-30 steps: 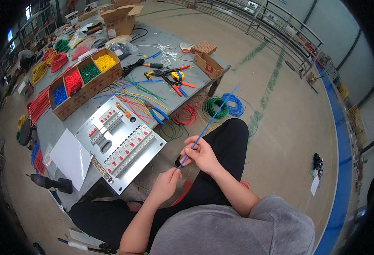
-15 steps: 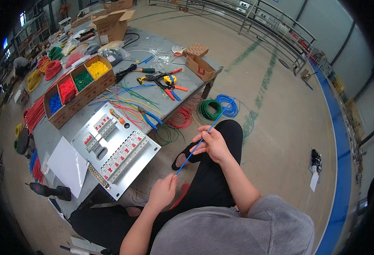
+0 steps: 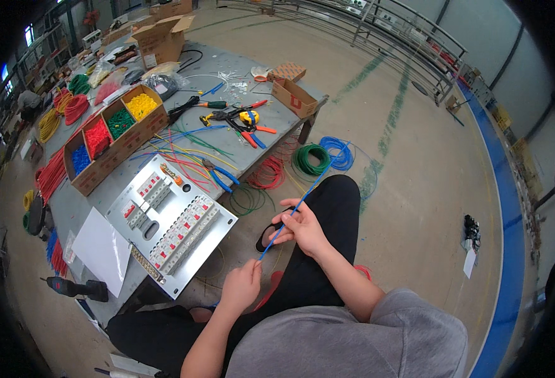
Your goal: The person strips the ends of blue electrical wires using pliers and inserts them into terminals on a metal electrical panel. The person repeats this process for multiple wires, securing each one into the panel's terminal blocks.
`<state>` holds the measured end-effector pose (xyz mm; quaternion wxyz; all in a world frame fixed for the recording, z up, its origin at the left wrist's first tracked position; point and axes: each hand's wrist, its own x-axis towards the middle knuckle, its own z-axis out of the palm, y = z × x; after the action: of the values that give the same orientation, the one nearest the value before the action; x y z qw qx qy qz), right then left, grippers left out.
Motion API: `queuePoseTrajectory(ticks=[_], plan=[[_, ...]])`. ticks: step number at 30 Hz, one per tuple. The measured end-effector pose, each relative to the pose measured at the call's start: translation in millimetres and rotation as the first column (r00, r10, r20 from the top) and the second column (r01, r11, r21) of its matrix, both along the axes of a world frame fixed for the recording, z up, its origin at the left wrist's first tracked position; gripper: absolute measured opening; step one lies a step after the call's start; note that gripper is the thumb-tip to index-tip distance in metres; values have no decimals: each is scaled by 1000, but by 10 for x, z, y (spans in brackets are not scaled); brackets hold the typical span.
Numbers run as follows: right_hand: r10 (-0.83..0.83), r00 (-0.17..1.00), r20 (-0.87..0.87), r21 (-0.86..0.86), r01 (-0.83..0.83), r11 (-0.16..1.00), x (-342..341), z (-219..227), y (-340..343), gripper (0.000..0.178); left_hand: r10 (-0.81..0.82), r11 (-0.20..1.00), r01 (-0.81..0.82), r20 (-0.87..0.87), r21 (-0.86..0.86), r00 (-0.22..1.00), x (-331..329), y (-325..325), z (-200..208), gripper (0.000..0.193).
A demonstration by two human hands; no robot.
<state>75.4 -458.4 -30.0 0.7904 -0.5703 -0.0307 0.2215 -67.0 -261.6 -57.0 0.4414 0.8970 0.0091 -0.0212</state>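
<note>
A length of blue wire (image 3: 315, 186) runs slanting above my lap. Its lower end is pinched in my closed left hand (image 3: 241, 286). Farther up, my right hand (image 3: 304, 232) holds the same wire between thumb and fingers, the other fingers loosely spread. Beyond my right hand the wire stretches toward the blue wire coil (image 3: 337, 154) on the floor; whether they join is hard to make out. To the left, a metal mounting plate (image 3: 195, 268) with rows of breakers (image 3: 186, 230) rests tilted at the table's edge.
On the grey table (image 3: 252, 75) are a divided cardboard box (image 3: 120, 142) of coloured caps, blue-handled pliers (image 3: 219, 175), more hand tools (image 3: 243, 123), loose wires and a white sheet (image 3: 101, 249). A cordless drill (image 3: 76, 288) lies at the near left corner. Green (image 3: 311, 160) and red coils (image 3: 267, 172) lie on the floor.
My right hand has slid down and left along the blue wire, closer to my left hand. The left hand stays nearly in place, still gripping the end.
</note>
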Motion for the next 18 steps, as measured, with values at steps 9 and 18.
queuePoseTrajectory(ticks=[9, 18], plan=[[26, 998, -65, -201, -38, 979, 205, 62, -289, 64, -14, 988, 5, 57, 154, 998, -17, 11, 59, 26], [59, 991, -122, -33, -64, 997, 270, 20, -432, 56, -68, 990, 57, 79, 132, 994, 2, 15, 84, 23]])
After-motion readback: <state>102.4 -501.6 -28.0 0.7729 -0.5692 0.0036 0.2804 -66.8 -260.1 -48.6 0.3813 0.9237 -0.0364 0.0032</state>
